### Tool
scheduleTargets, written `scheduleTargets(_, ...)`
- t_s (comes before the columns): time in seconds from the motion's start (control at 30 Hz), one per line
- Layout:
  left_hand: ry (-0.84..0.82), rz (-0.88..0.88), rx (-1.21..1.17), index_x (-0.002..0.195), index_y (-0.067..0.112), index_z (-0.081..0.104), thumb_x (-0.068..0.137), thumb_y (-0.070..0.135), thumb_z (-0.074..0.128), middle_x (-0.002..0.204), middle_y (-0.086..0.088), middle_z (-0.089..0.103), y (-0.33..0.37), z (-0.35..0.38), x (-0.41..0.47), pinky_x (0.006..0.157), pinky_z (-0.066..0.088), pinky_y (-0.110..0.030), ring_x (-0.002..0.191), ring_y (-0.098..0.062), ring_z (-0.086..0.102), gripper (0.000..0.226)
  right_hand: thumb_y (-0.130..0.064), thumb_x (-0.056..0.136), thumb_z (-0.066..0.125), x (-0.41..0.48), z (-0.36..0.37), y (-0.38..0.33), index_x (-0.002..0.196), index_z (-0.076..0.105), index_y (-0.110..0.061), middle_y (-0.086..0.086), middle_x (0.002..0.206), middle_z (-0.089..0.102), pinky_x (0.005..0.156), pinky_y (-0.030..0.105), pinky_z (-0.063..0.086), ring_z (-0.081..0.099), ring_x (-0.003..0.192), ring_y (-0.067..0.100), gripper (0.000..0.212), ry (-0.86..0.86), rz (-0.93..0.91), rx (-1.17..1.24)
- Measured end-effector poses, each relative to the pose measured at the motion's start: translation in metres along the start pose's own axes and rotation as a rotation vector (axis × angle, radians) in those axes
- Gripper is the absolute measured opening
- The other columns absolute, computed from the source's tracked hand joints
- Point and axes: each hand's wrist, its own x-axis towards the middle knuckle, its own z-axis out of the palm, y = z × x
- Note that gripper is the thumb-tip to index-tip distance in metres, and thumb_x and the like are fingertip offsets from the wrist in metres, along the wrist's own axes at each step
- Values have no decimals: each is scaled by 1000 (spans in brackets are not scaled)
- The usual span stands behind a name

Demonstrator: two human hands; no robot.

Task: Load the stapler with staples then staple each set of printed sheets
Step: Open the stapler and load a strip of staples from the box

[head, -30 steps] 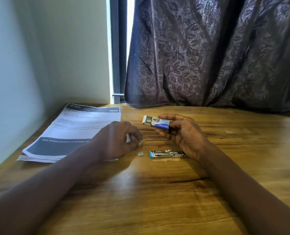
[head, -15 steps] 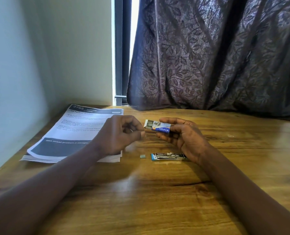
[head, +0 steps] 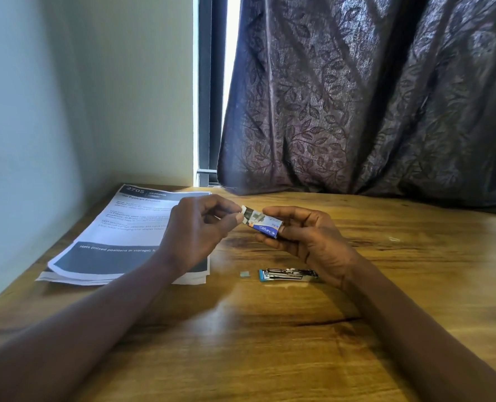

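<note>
While the stapler (head: 287,275) lies flat on the table (head: 270,343), long axis running left to right, blue end leftward, both hands work just beyond it. The right hand (head: 307,239) grips a staple box (head: 265,226), its open end turned toward the left hand (head: 194,233), whose thumb and forefinger pinch that end; flap or staples cannot be told. A loose staple strip (head: 244,274) lies just left of the stapler, printed sheets (head: 119,227) farther left. The right hand is nearer the stapler.
</note>
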Motion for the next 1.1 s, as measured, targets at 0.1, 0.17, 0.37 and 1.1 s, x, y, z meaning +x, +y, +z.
scheduleTargets(0.1,-5,12,-13,97,23,82,88,24,80,85,11,79,2,0,-1,72,62,-33,76,-8,71,9,16,93,52,0,1,1,119,68,4,23,117,72,87,36,62,72,106,40,32,-18,15,-4)
scheduleTargets(0.17,-10,16,-35,97,23,82,88,23,80,87,10,79,3,0,-1,76,63,-36,79,-11,72,9,16,92,53,0,1,2,118,69,3,23,118,72,89,38,61,72,107,39,32,-21,24,-8)
scheduleTargets(0.37,19,-8,-34,98,23,81,87,22,80,86,10,79,6,1,-2,78,64,-36,81,-10,74,11,15,93,53,1,1,2,117,69,1,22,117,73,90,39,60,72,105,40,32,-26,43,1)
scheduleTargets(1.1,-125,-470,-601,100,3,70,84,0,77,106,-30,73,19,0,-4,67,62,-24,76,-19,73,17,15,93,49,-2,2,-2,113,70,-2,25,110,74,77,29,62,76,86,31,33,-36,18,-24)
